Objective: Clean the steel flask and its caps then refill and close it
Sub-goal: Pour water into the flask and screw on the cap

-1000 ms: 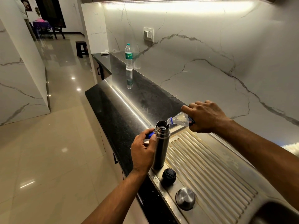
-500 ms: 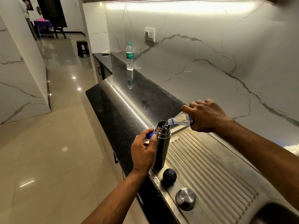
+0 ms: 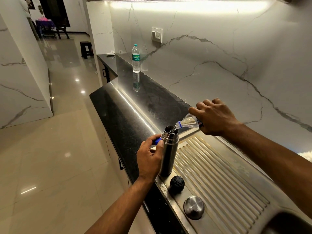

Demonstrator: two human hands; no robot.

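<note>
Flask (image 3: 168, 152) upright, L hand (image 3: 149, 160) grip round it; R hand (image 3: 214, 117) grips tilted bottle (image 3: 190, 122), pouring in.

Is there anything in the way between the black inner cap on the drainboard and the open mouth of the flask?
Yes. The neck of the tilted plastic bottle, held by the right hand, sits just over the steel flask mouth, pouring water. The black inner cap lies free on the drainboard beside the flask's base.
</note>
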